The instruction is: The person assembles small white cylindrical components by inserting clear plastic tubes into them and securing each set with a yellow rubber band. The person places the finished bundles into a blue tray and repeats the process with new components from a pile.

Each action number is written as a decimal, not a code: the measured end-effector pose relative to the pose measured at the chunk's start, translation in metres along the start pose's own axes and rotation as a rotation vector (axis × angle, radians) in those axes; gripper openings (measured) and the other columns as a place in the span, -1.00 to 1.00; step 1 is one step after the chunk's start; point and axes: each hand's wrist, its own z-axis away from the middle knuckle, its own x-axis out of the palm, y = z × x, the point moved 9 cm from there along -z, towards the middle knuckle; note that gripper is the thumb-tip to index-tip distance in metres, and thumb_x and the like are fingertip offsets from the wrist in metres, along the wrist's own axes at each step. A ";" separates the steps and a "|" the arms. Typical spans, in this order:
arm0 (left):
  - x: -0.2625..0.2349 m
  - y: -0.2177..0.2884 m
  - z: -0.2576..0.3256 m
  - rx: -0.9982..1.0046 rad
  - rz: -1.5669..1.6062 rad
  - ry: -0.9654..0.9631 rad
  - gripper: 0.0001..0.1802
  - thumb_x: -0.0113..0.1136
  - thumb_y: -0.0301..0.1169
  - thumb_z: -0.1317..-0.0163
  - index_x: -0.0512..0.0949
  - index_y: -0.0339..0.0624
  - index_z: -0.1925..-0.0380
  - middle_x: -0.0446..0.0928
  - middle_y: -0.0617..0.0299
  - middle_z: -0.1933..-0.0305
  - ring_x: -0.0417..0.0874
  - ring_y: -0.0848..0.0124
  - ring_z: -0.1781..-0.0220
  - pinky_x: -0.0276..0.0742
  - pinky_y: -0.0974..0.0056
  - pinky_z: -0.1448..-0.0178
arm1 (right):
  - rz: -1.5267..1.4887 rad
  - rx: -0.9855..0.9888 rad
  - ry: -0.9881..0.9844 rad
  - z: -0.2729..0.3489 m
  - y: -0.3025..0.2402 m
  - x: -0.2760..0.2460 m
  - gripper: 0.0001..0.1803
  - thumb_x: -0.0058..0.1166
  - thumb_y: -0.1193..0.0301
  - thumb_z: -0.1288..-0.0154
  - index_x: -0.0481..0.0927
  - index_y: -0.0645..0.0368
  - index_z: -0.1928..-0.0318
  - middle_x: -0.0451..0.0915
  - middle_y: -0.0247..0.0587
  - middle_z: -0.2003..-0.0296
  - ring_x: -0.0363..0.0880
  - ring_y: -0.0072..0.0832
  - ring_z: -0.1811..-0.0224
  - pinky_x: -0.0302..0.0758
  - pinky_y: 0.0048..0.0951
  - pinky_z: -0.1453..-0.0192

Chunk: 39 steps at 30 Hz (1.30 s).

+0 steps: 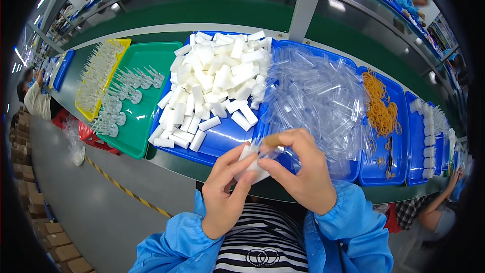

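In front of my chest, my left hand (226, 192) is closed around a white foam block (253, 171), its fingers on the left side. My right hand (307, 174) pinches at the block's upper right, the thumb pressed against it. A tan cover wraps the right index finger. Something clear and thin shows at the block's top between my fingertips, too blurred to make out fully. Just beyond the hands, a blue tray (227, 136) carries a heap of white foam blocks (214, 73). To its right, another blue tray (289, 44) is piled with clear plastic pieces (318, 106).
Farther right, a blue tray (399, 144) holds orange rubber bands (380, 103) and scissors (389, 159); white wrapped pieces (429, 141) lie beyond. At left, a green tray (144, 91) and yellow tray (125, 45) hold clear spiky parts. A metal post (306, 5) rises behind.
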 end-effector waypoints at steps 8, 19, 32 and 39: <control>0.011 0.009 0.000 0.037 -0.062 -0.102 -0.47 0.10 -0.44 -0.45 0.35 -0.32 -0.38 0.11 -0.19 -0.53 0.33 0.11 -0.45 0.48 0.22 -0.28 | 0.475 -0.182 -0.015 0.001 -0.031 0.013 -0.10 0.48 0.24 0.09 0.38 0.25 -0.29 0.41 -0.07 -0.27 0.46 -0.21 -0.22 0.32 -0.05 -0.33; 0.012 0.002 0.004 -0.101 0.438 -0.084 -0.41 0.09 -0.49 -0.46 0.17 -0.43 -0.41 0.20 -0.09 -0.49 0.40 0.19 -0.42 0.44 0.17 -0.37 | 0.212 -0.300 0.048 0.006 -0.027 0.008 -0.20 0.52 0.35 0.21 0.48 0.15 -0.15 0.54 -0.19 -0.09 0.54 -0.19 -0.15 0.41 -0.08 -0.23; 0.011 -0.024 -0.001 -0.362 0.523 -0.142 -0.59 0.17 -0.34 -0.44 0.39 -0.29 -0.18 0.53 0.01 -0.15 0.64 0.22 -0.13 0.67 -0.03 -0.16 | 0.105 -0.280 -0.034 0.000 -0.022 -0.005 -0.21 0.56 0.29 0.09 0.50 0.19 -0.19 0.57 -0.10 -0.10 0.51 -0.10 -0.16 0.42 -0.15 -0.23; 0.001 -0.029 -0.001 -0.276 0.447 -0.087 -0.56 0.20 -0.34 -0.43 0.40 -0.30 -0.21 0.51 -0.04 -0.22 0.61 0.16 -0.21 0.66 -0.06 -0.18 | 0.859 -0.074 0.165 -0.009 -0.001 -0.055 -0.50 0.47 0.41 0.09 0.64 0.14 0.05 0.59 -0.23 0.10 0.48 -0.16 -0.15 0.27 -0.07 -0.33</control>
